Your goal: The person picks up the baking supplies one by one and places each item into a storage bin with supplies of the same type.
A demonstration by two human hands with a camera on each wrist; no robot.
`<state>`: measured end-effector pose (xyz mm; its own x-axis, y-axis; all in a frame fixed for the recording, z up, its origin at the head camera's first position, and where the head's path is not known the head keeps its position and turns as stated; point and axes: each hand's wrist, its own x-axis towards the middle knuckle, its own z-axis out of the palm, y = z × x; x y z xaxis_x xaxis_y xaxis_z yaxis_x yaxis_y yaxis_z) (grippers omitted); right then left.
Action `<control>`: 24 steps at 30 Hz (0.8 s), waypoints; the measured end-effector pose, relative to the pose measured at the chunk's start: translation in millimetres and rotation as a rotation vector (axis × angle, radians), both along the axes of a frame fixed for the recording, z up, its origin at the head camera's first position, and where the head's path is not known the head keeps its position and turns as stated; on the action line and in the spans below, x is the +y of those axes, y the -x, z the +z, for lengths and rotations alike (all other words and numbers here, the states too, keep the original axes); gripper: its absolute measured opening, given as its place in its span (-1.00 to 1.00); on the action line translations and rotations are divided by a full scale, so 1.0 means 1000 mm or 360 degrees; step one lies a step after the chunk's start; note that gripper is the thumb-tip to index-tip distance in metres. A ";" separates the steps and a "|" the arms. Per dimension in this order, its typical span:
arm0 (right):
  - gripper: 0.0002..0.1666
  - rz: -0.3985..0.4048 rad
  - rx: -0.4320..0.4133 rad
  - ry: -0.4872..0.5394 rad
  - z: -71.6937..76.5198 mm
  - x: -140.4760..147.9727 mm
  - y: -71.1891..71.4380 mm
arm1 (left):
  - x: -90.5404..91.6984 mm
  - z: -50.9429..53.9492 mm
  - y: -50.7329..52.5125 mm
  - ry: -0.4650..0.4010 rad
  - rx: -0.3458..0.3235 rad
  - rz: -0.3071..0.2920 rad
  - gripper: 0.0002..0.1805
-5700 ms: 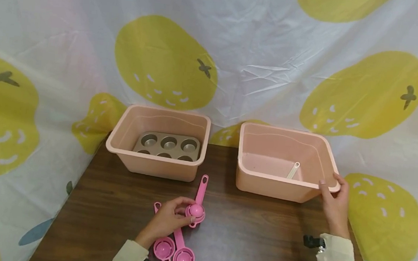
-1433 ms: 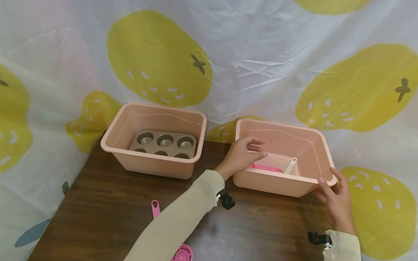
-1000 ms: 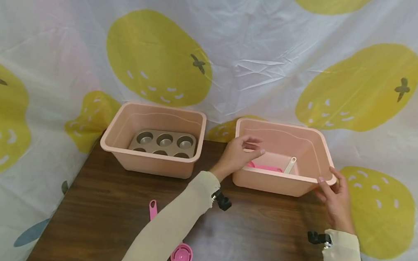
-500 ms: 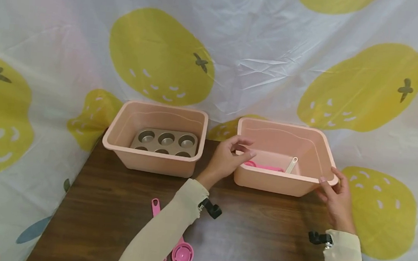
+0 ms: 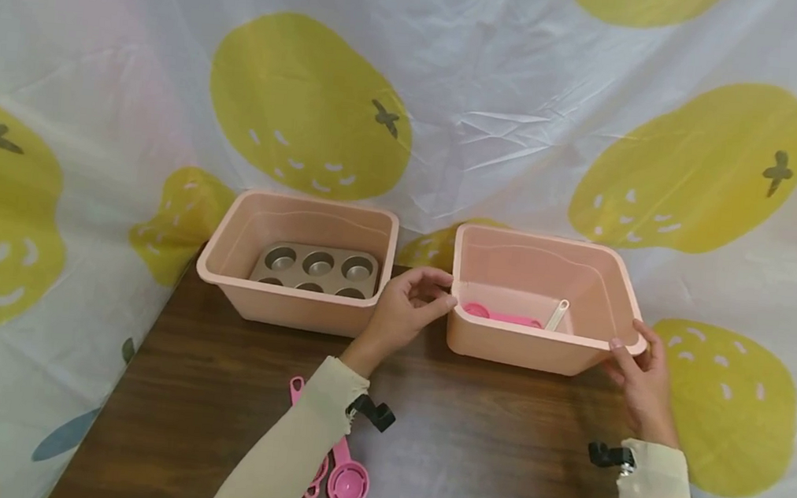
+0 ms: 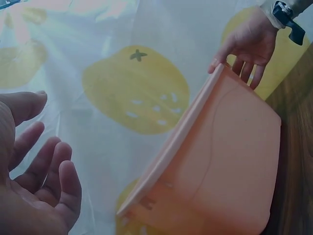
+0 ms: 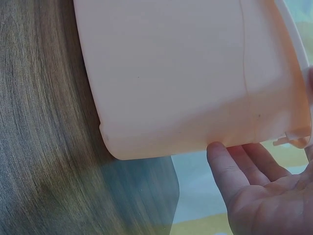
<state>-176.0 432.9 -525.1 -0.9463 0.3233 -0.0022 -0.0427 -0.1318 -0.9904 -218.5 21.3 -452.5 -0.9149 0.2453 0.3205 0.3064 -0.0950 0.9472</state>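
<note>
My left hand is in the air by the left rim of the right pink plastic bin, fingers loosely bent, holding nothing. In the left wrist view, a gap shows between the left fingers and that bin. My right hand grips the bin's front right corner, thumb on the rim, other fingers against the wall underneath. Inside this bin lie a pink egg separator and a pale tool whose handle leans up. Two more pink egg separators, a front one and another partly behind my left sleeve, lie on the table.
A second pink bin stands to the left, holding a metal muffin pan. Both bins stand at the back of the dark wooden table, against a lemon-print cloth.
One pink egg separator has gone from the table into the right bin. My left hand has since drawn back left, out over the bin's rim. The right hand keeps its hold on the corner.
</note>
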 end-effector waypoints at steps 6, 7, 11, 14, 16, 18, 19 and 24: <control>-0.25 0.0019 -0.0004 -0.0032 0.000 -0.001 -0.001 | -0.015 -0.003 -0.011 0.0058 -0.0003 0.0036 -0.68; -0.25 0.0020 -0.0001 -0.0038 0.000 -0.002 -0.001 | -0.018 -0.004 -0.014 0.0067 -0.0008 0.0039 -0.68; -0.27 0.0025 0.0029 -0.0021 -0.002 -0.002 -0.003 | -0.027 -0.010 -0.027 0.0093 -0.0017 0.0036 -0.68; -0.26 0.0026 0.0026 -0.0023 -0.002 -0.002 -0.003 | -0.034 -0.015 -0.035 0.0119 -0.0028 0.0044 -0.68; -0.25 0.0025 0.0019 -0.0036 -0.001 -0.001 -0.003 | -0.039 -0.018 -0.040 0.0140 -0.0036 0.0059 -0.68; -0.25 0.0027 0.0011 -0.0059 -0.001 -0.001 -0.003 | -0.044 -0.022 -0.044 0.0163 -0.0044 0.0080 -0.68; -0.25 0.0029 0.0013 -0.0065 0.000 -0.001 -0.003 | -0.046 -0.024 -0.045 0.0172 -0.0049 0.0091 -0.67; -0.27 0.0036 0.0046 -0.0043 -0.002 0.000 -0.002 | -0.059 -0.034 -0.052 0.0178 -0.0084 0.0142 -0.67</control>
